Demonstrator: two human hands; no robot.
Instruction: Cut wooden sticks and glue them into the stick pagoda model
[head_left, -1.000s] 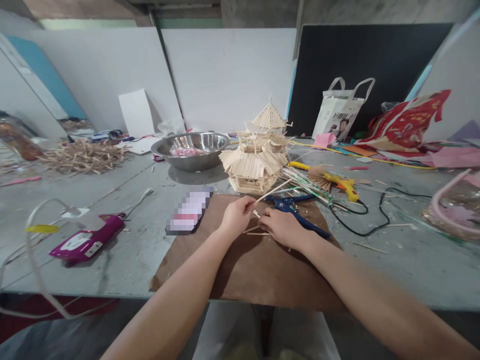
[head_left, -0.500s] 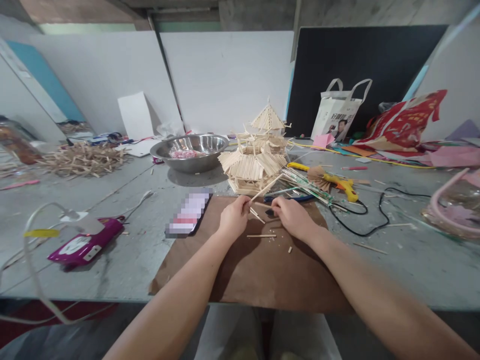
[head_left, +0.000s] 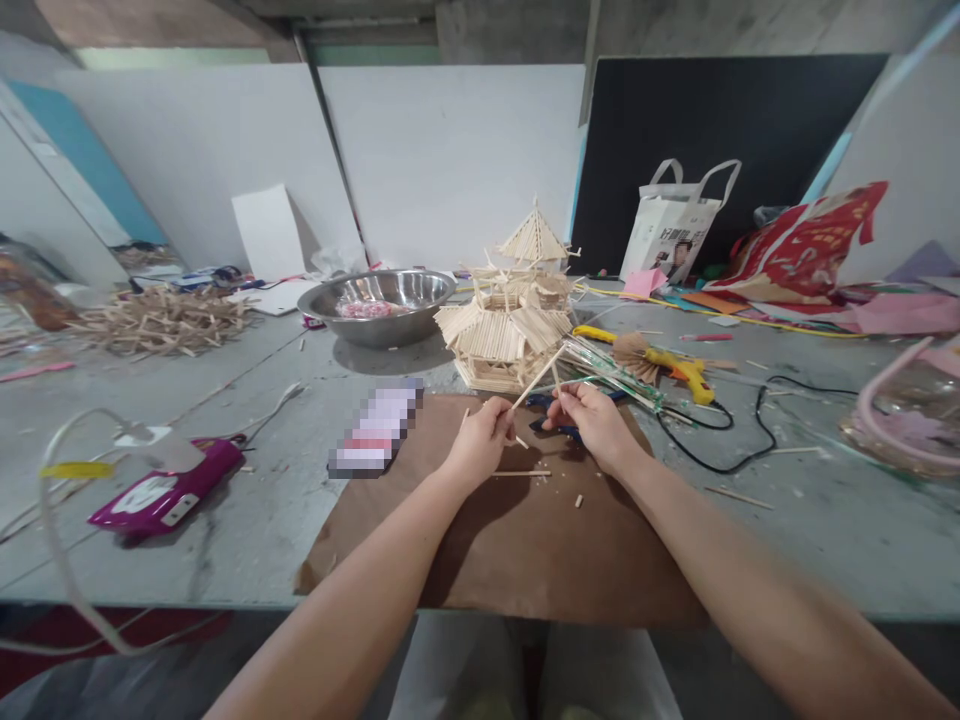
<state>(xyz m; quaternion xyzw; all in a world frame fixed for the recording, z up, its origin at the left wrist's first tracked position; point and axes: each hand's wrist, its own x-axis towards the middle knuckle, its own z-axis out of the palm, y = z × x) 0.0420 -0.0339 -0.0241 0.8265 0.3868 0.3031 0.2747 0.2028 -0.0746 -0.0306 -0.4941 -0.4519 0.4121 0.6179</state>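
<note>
My left hand [head_left: 481, 440] is closed in a pinch on a thin wooden stick [head_left: 538, 377], which points up and to the right. My right hand [head_left: 592, 420] pinches a shorter stick piece [head_left: 556, 374], held nearly upright close to the first stick's tip. Below the right hand, blue-handled pliers [head_left: 571, 433] lie on the brown sheet [head_left: 555, 560], partly hidden by the fingers. Another stick [head_left: 523, 473] and a small cut piece [head_left: 579, 501] rest on the sheet. Just beyond my hands stands a pavilion model [head_left: 510, 335] built of sticks.
A phone [head_left: 375, 428] lies left of the sheet, with a purple power strip [head_left: 169, 485] farther left. A steel bowl [head_left: 322, 310] stands behind. To the right are a yellow glue gun [head_left: 686, 375] with a black cord, wrapped sticks [head_left: 611, 372] and a clear pink-handled container [head_left: 904, 420].
My right hand has risen from beside the pliers and now shows a short stick piece upright in its fingers. My left hand has shifted slightly right and down with its stick.
</note>
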